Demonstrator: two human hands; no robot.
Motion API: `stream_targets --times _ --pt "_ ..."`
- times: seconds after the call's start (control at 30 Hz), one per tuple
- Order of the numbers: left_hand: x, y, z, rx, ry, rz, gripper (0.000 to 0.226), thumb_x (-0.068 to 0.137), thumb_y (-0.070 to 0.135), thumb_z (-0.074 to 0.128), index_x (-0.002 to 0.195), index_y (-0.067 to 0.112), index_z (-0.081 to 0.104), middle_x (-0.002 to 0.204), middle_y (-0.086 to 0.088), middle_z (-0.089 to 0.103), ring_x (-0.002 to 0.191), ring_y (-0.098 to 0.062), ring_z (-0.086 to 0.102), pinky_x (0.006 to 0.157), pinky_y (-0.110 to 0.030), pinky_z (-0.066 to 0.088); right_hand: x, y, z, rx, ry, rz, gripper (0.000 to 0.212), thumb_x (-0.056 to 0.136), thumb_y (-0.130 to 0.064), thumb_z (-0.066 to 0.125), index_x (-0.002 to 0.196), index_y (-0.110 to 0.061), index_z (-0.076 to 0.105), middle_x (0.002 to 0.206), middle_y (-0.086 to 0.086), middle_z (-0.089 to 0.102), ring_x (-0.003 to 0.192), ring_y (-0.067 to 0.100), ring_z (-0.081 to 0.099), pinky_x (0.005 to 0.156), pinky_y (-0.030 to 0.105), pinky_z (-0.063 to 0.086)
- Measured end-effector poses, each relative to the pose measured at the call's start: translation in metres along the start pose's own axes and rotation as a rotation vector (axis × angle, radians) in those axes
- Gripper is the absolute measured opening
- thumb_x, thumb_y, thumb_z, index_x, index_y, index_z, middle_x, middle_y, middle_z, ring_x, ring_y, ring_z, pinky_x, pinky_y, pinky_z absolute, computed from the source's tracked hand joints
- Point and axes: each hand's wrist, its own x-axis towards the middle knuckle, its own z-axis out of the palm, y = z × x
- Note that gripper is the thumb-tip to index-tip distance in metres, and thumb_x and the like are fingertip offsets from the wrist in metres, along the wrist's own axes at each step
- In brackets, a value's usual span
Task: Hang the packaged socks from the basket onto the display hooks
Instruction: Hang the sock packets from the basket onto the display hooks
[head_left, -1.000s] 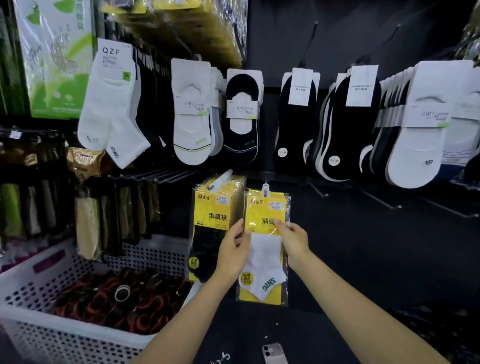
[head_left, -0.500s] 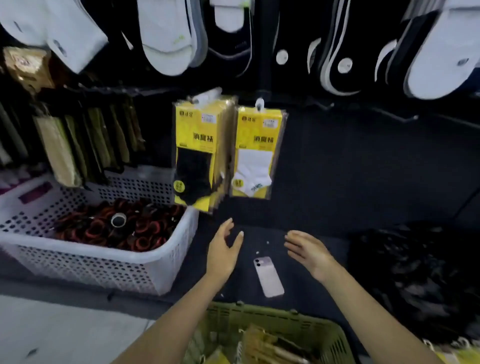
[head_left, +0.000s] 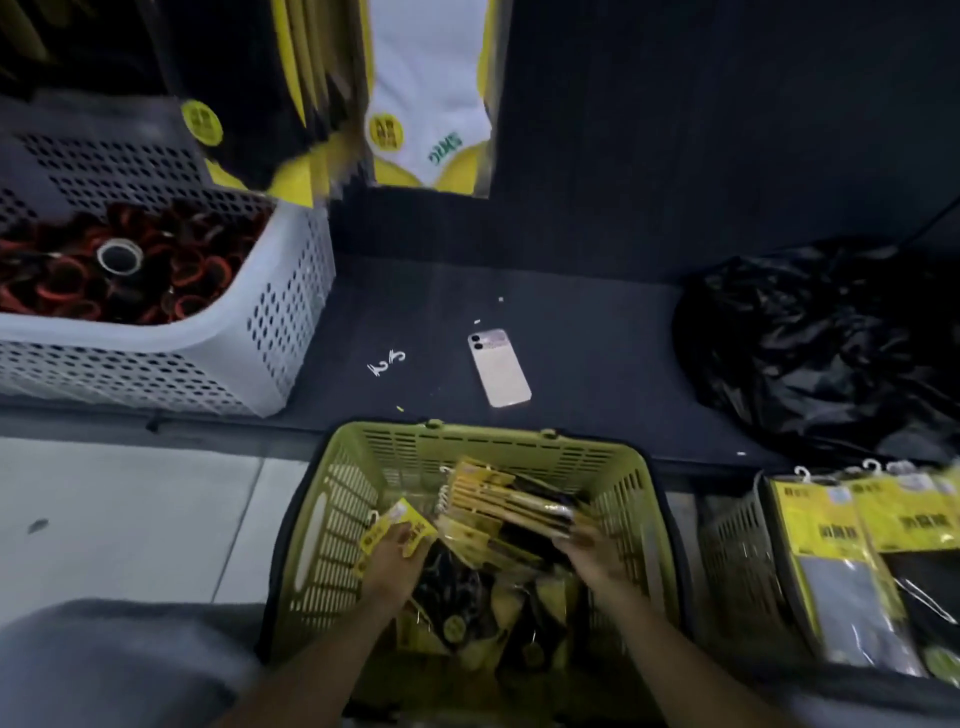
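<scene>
A green basket (head_left: 519, 441) stands on the floor below me, filled with yellow packaged socks (head_left: 498, 499). Both hands are inside it. My left hand (head_left: 392, 564) grips the yellow top of one sock pack (head_left: 402, 527) at the basket's left side. My right hand (head_left: 597, 558) lies with its fingers stretched against the lower end of a bundle of packs; motion blur hides any grip. At the top of the view, a white sock pack (head_left: 431, 104) hangs beside a row of black sock packs (head_left: 249, 104).
A white perforated crate (head_left: 270, 332) of red and black rolls sits on the dark shelf at left. A phone (head_left: 498, 368) lies on the shelf behind the basket, a black plastic bag (head_left: 821, 338) at right. A second basket with more yellow packs (head_left: 852, 545) stands lower right.
Both hands let go of the hung white sock pack and dropped into the green basket. My view tilted down from the hooks to the floor. My left hand now holds a pack.
</scene>
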Motion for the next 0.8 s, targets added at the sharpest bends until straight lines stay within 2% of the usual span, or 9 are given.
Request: stream_targets --times 0.07,0.13,0.23,0.3,0.43,0.57,0.63,0.7,0.8 --pt "0.001 -0.009 0.004 0.021 0.017 -0.047 0.044 0.093 0.028 0.057 0.129 0.003 0.052 0.129 -0.014 0.056 0.119 -0.033 0.052 0.092 -0.032 0.04 0.008 0.007 0.005 -0.145 0.028 -0.151 0.037 0.086 -0.019 0.07 0.119 -0.005 0.06 0.119 0.01 0.062 0.111 0.023 0.058 0.077 0.018 0.04" --pt "0.002 -0.021 0.009 0.049 0.042 -0.048 0.04 0.092 0.021 0.059 0.125 -0.002 0.054 0.127 -0.019 0.056 0.119 -0.036 0.051 0.093 -0.032 0.038 0.014 0.015 0.01 -0.359 0.084 -0.286 0.042 0.085 -0.028 0.07 0.123 -0.012 0.059 0.123 0.006 0.059 0.118 0.022 0.054 0.092 0.025 0.043" --pt "0.004 -0.035 0.015 0.103 0.018 -0.06 0.038 0.091 0.018 0.06 0.121 -0.005 0.054 0.125 -0.025 0.055 0.117 -0.037 0.051 0.098 -0.041 0.041 0.022 0.021 0.018 -0.536 0.136 -0.414 0.048 0.082 -0.036 0.071 0.125 -0.022 0.056 0.131 0.001 0.05 0.127 0.023 0.041 0.103 0.031 0.036" --pt "0.006 -0.039 0.019 0.116 0.032 -0.068 0.042 0.09 0.02 0.062 0.122 -0.006 0.053 0.125 -0.025 0.055 0.115 -0.038 0.051 0.096 -0.044 0.043 0.028 0.023 0.022 -0.548 0.127 -0.439 0.052 0.081 -0.037 0.072 0.126 -0.021 0.053 0.131 0.002 0.05 0.127 0.023 0.041 0.105 0.034 0.035" --pt "0.009 -0.038 0.025 0.177 0.067 -0.06 0.051 0.091 0.028 0.06 0.132 -0.001 0.047 0.133 -0.021 0.051 0.122 -0.034 0.046 0.101 -0.04 0.037 0.038 0.029 0.025 -0.51 0.155 -0.462 0.06 0.079 -0.035 0.074 0.131 -0.018 0.05 0.131 0.005 0.05 0.126 0.026 0.043 0.105 0.042 0.036" --pt "0.016 -0.042 0.029 0.23 0.022 -0.043 0.054 0.093 0.038 0.055 0.135 0.006 0.046 0.142 -0.015 0.044 0.131 -0.033 0.038 0.109 -0.045 0.03 0.048 0.026 0.025 -0.565 0.243 -0.528 0.042 0.078 -0.036 0.074 0.114 -0.021 0.059 0.12 0.002 0.049 0.119 0.025 0.039 0.097 0.034 0.031" --pt "0.017 -0.046 0.031 0.284 -0.015 -0.046 0.057 0.093 0.043 0.052 0.139 0.01 0.042 0.15 -0.014 0.034 0.138 -0.033 0.029 0.114 -0.047 0.023 0.052 0.02 0.025 -0.578 0.219 -0.527 0.039 0.078 -0.035 0.075 0.112 -0.022 0.06 0.118 0.0 0.053 0.117 0.023 0.043 0.095 0.032 0.032" --pt "0.017 -0.049 0.034 0.339 -0.041 -0.047 0.062 0.094 0.046 0.049 0.145 0.014 0.035 0.157 -0.01 0.018 0.144 -0.031 0.016 0.116 -0.045 0.011 0.056 0.017 0.024 -0.62 0.16 -0.514 0.045 0.079 -0.036 0.074 0.12 -0.023 0.059 0.122 -0.001 0.058 0.12 0.021 0.047 0.098 0.033 0.036" --pt "0.017 -0.052 0.035 0.349 -0.085 -0.061 0.065 0.094 0.048 0.047 0.148 0.018 0.027 0.159 -0.006 0.008 0.146 -0.03 0.008 0.116 -0.046 0.007 0.057 0.014 0.026 -0.756 0.112 -0.505 0.047 0.084 -0.04 0.068 0.128 -0.026 0.057 0.129 -0.003 0.059 0.123 0.019 0.048 0.1 0.031 0.034"
